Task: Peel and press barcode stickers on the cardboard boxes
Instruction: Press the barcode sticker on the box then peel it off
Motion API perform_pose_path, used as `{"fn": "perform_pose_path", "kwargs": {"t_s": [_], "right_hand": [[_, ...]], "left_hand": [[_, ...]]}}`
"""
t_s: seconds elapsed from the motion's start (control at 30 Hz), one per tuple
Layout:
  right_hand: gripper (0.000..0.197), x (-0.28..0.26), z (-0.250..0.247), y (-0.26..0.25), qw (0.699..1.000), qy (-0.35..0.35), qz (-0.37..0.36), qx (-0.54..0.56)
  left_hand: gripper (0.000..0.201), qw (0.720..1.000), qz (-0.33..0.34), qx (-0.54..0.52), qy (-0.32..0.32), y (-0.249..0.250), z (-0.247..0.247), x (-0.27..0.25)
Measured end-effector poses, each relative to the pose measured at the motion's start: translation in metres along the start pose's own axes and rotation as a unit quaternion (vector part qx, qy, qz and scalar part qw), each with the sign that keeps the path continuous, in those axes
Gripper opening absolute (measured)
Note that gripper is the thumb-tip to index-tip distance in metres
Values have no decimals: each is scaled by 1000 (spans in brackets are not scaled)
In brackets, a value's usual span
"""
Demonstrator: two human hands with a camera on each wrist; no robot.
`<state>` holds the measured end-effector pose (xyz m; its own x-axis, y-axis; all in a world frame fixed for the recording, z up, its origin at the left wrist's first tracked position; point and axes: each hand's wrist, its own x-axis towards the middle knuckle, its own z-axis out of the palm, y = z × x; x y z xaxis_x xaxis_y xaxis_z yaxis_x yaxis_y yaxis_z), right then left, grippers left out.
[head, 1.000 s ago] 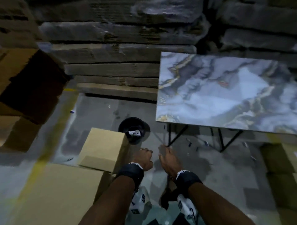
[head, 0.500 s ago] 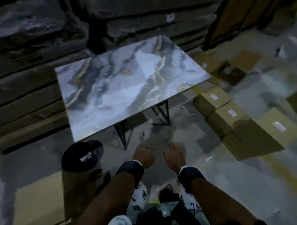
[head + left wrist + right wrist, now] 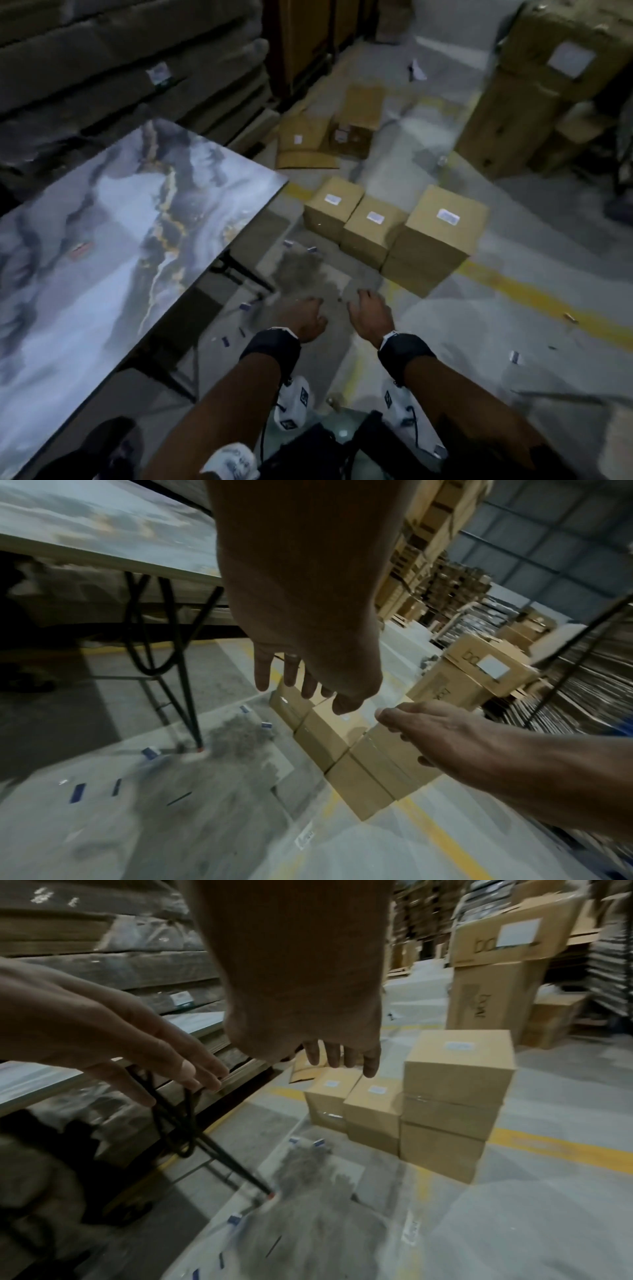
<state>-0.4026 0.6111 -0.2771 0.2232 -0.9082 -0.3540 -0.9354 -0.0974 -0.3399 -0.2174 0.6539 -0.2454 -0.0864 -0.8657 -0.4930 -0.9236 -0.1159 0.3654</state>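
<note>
Head view: the left hand (image 3: 306, 320) and right hand (image 3: 371, 313) hang empty over the floor, fingers (image 3: 262, 673) loosely apart, well short of three stickered cardboard boxes (image 3: 373, 229) standing farther off, right of the table (image 3: 102, 240).

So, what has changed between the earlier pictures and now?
The head view has swung right: the marble table now sits at the left, and three stickered cardboard boxes came into view ahead. The black bin and plain box are gone from view. Left hand and right hand stay empty, held forward.
</note>
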Motion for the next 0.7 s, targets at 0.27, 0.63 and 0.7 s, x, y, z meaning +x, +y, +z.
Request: {"fn": "perform_pose_path", "kwargs": {"t_s": [0.27,0.63,0.7], "right_hand": [[48,45,-43,92,990,51,111,65],[51,142,-110,186,962,75,247,94],[50,160,-121,196,955,81,266,105]], "left_hand": [[49,994,91,35,-52,67,-21,108],[54,974,193,46,-112,164,-65,297],[54,972,199,42,-115,182,-72,323]]}}
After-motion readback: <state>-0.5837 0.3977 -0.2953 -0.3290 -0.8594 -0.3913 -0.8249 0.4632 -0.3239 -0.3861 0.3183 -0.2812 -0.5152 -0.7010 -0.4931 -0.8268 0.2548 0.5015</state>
